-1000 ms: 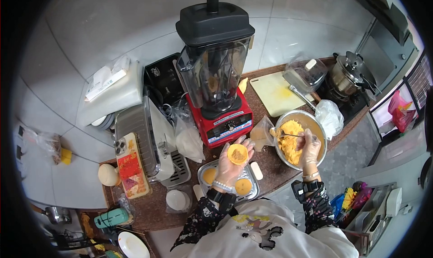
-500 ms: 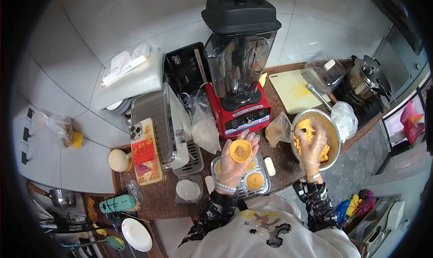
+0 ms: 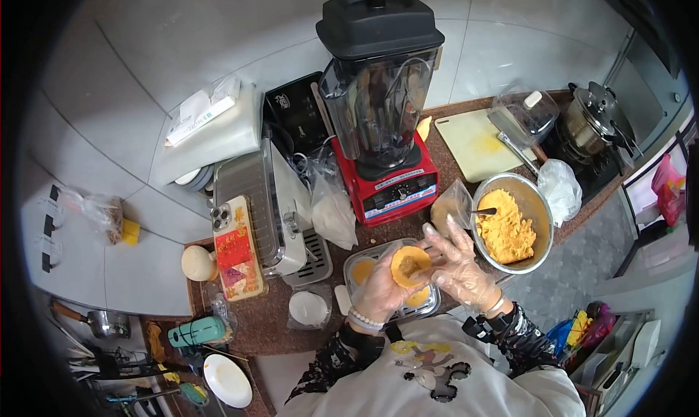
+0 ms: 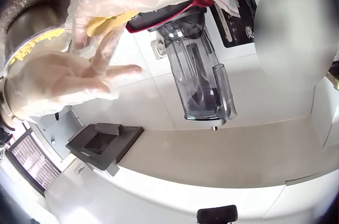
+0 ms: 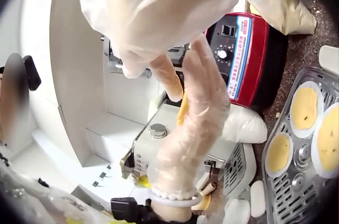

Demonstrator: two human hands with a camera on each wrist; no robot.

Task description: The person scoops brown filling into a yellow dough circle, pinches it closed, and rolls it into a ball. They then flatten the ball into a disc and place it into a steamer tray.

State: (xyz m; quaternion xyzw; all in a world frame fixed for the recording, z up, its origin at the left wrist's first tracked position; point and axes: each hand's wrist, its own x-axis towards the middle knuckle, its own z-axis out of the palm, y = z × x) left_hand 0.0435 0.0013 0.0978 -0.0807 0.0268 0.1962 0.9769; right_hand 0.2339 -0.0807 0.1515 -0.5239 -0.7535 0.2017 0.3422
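Note:
My gloved left hand [image 3: 382,289] holds a round yellow dough cup [image 3: 403,251] with crumbly brown filling inside, its hollow facing up toward the head camera. My gloved right hand [image 3: 466,271] comes in from the right, its thumb at the cup's rim and its other fingers stretched out and spread. From the right wrist, the dough [image 5: 183,108] shows only as a thin edge between the hands. A steel bowl [image 3: 541,198] to the right contains mashed yellow dough [image 3: 506,231]. The dark handle of a spoon [image 3: 486,211] reaches over the bowl's left rim from a clear bag [image 3: 450,202] of brown filling.
Under the hands lies a metal tray [image 5: 283,189] bearing several yellow rounds on white papers. A red blender [image 3: 389,180] stands behind. Left are a coffee machine [image 3: 269,220] and a phone [image 3: 237,249]. A cutting board [image 3: 473,147] and a steel pot [image 3: 590,126] are at back right.
The right hand has let go of the spoon, left the bowl and moved left to the dough cup. The left hand has tilted the cup and still holds it.

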